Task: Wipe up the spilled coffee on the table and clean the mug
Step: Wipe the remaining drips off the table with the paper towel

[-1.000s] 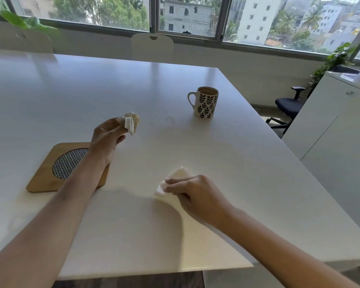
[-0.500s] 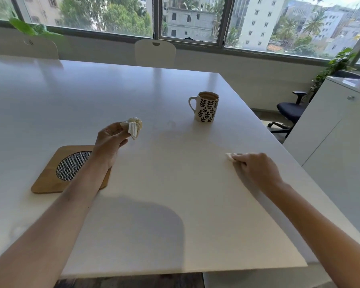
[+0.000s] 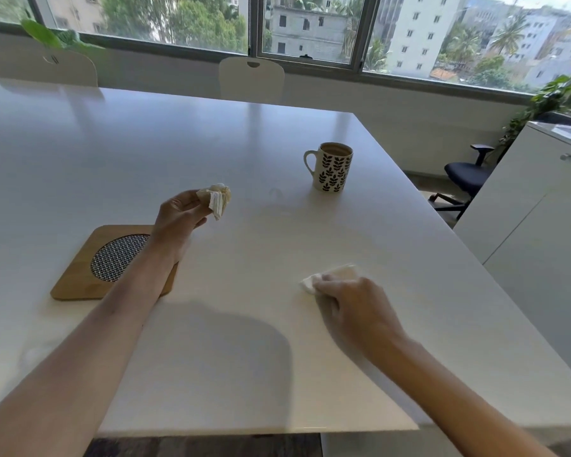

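upright, the leaf-patterned mug [image 3: 333, 168] holds brown coffee.

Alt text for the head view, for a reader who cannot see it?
A right hand presses a tissue onto a white table while the left hand holds up a crumpled, stained tissue wad. Beyond stands a leaf-patterned mug; a wooden trivet lies left.

1. One view only, worn on the person's head, looking forward and down across the white table [image 3: 244, 153].
2. It sits close above the near table edge; both forearms enter from the bottom corners.
3. It faces the windows [image 3: 310, 24] beyond the far edge, with wide-angle bending at the borders.
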### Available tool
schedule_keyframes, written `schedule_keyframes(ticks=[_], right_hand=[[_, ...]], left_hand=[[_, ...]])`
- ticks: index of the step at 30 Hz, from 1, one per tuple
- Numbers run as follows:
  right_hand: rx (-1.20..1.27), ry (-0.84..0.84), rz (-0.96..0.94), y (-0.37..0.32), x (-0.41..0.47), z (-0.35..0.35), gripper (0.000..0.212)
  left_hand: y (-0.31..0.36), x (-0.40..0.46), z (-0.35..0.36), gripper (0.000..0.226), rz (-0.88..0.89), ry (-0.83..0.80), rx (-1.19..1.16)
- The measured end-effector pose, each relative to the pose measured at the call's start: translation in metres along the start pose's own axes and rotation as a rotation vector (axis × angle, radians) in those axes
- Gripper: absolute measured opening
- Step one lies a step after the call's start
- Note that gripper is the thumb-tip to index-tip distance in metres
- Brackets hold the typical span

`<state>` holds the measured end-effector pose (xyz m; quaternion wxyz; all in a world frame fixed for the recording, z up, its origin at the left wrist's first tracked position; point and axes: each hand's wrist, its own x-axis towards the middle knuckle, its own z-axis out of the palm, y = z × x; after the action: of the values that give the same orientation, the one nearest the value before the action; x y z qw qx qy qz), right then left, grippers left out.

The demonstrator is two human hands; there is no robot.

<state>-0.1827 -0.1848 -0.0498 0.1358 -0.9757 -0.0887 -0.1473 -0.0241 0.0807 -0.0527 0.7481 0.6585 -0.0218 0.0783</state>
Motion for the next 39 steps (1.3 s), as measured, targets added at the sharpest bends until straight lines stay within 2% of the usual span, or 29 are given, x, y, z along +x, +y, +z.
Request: schedule_keyframes(ticks=[5,9,13,19,24,28,35,39], right_hand=[[0.167,-0.126,-0.217,-0.034,0.002,0.015,0.028],[0.234,-0.069,-0.251,-0.028,0.014,0.018,0.032],[0.228,-0.006,-0.21,-0.008,0.031,0.025,0.03],[0.128,0.15,-0.003,0.048,0.076,0.022,0.025],[-0.015,0.152,0.082,0.088,0.114,0.02,0.021],[-0.001,0.145,0.091,0.098,0.143,0.027,0.018],[0.087,0.083,0.07,0.067,0.171,0.045,0.024],[0.168,0.054,-0.118,0.017,0.15,0.051,0.029]], left_hand=[[0.0,-0.001,0.0,0.016,-0.004,0.014,0.001],[0.001,-0.001,0.001,0.016,-0.008,0.015,0.008],[0.001,-0.001,0.002,0.014,-0.009,0.006,0.005],[0.0,0.0,-0.001,0.015,-0.018,0.013,0.0],[0.001,0.0,0.001,0.021,-0.005,0.003,-0.004],[0.0,-0.001,0.001,0.022,-0.005,0.005,-0.027],[0.001,0.002,0.0,0.022,-0.001,-0.035,-0.022],[0.0,0.003,-0.001,0.022,0.0,-0.038,-0.027]])
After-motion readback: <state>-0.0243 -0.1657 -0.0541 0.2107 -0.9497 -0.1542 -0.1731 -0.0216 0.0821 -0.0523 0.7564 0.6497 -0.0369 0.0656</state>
